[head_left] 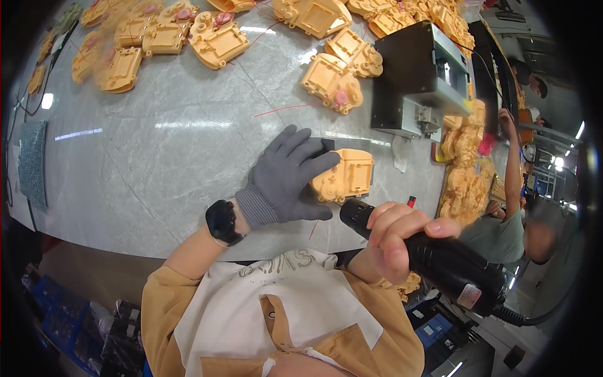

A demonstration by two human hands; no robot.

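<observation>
My left hand (286,173), in a grey knitted glove, steadies a yellow plastic housing (358,173). The index finger lies over its left end, and the thumb is stretched out just below. Beneath the housing is a dark flat block (325,146), mostly hidden. My bare right hand (405,235) is wrapped round a black electric screwdriver (458,267), with a cord at its back end. Its tip points at the housing's lower left edge; whether they touch I cannot tell.
More yellow housings (217,41) with pink parts and red wires lie along the far side of the grey table (157,169). A black and silver machine (414,81) stands right of them. A heap of yellow parts (465,188) and another person's arm (513,157) are farther right.
</observation>
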